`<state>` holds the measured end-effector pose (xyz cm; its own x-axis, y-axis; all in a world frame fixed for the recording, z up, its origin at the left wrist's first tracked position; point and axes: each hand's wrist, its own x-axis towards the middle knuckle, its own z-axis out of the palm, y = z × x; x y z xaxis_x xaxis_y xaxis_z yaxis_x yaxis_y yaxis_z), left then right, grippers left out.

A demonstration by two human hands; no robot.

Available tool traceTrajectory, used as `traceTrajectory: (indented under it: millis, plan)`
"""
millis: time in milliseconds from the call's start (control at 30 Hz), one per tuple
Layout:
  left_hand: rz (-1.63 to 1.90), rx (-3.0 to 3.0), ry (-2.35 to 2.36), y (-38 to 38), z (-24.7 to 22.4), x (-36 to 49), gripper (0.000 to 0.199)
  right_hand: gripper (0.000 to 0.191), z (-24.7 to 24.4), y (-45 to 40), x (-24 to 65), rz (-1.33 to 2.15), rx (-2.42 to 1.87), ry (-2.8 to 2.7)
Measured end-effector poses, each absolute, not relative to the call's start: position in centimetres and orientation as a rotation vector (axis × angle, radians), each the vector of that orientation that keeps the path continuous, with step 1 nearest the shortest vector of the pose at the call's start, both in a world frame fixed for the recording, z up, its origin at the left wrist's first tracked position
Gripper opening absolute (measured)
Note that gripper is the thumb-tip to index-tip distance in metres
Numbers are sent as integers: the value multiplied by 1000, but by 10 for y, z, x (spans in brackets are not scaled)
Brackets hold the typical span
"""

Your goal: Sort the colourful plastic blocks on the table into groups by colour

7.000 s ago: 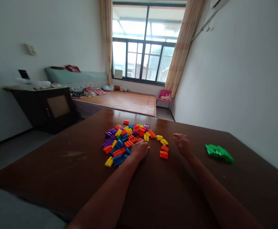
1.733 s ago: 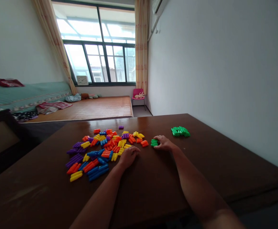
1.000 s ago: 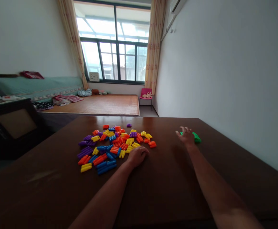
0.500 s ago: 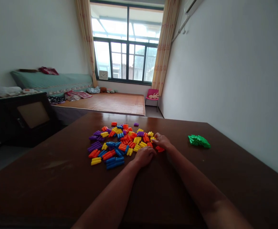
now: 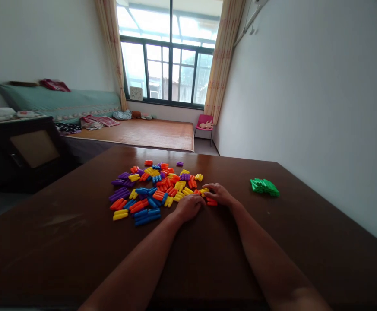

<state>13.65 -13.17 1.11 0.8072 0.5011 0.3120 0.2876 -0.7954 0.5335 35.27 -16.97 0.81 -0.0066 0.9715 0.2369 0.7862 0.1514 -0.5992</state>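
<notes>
Block (image 5: pixel 203 191), yellow, at R hand (image 5: pixel 220 194); long axis approx. L-R.

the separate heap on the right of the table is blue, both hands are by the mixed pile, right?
Not blue: the head view shows the separate heap on the right of the table is green. The left hand and right hand are indeed by the mixed pile.
</notes>
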Motion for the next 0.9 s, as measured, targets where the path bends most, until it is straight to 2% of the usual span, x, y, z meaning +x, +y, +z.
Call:
traceTrajectory:
  millis: [100, 300, 467, 533, 700, 900]
  plan:
    - [599, 2527, 606, -131, 12, 137, 28, 34, 4, -165, 358, 368, -1745, -1739]
    - [598, 2532, 582, -130, 13, 137, 28, 36, -10, -164, 398, -28, -2089, -1256]
    - [598, 2528, 591, -130, 12, 136, 29, 45, -18, -172, 429, 292, -1952, -1261]
    - [599, 2531, 594, -130, 11, 136, 29, 40, -22, -171, 433, 325, -1935, -1304]
    - [590, 2528, 615, -131, 10, 137, 29, 21, -24, -141, 429, 81, -2060, -1280]
    - [568, 2518, 658, -132, 11, 136, 29, 21, -22, -77, 428, -102, -2209, -1291]
